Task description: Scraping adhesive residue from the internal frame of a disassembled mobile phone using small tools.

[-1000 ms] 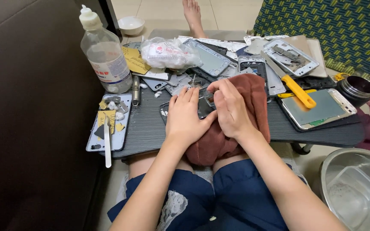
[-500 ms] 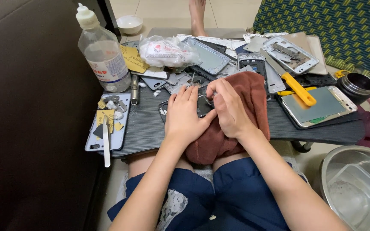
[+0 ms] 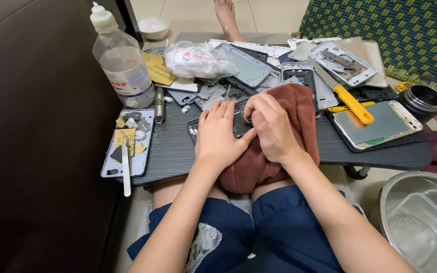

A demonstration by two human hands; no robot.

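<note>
closely, then, line by line:
left hand: the left hand (image 3: 219, 135) lies flat with fingers spread, pressing down on a dark, flat phone frame (image 3: 238, 124) on the low grey slatted table (image 3: 178, 146); it pins the frame and does not curl round it.
right hand: the right hand (image 3: 271, 126) is bunched over the frame's right side, fingertips pinched together on something small near the frame; what they grip is hidden, so it cannot be told.
phone frame: it sits at the table's front middle, partly on a rust-brown towel (image 3: 299, 114) that drapes over the edge onto the lap.
doing it well: judging by the pose, steady downward pressure from the flat hand and small, slow pulls from the pinching fingers would suit thin parts; the towel should stop sliding.
around: a clear plastic bottle with a white cap (image 3: 120, 60) stands far left; a pale phone back cover holding yellow scraps and a thin white tool (image 3: 126, 146) lies front left; a yellow-handled scraper (image 3: 354, 103) rests on a silver-edged phone panel (image 3: 375, 124) to the right.
in the way: a heap of loose phone frames and panels (image 3: 299, 63) crowds just behind the hands, and a crumpled clear plastic bag (image 3: 198, 59) lies behind them to the left.
</note>
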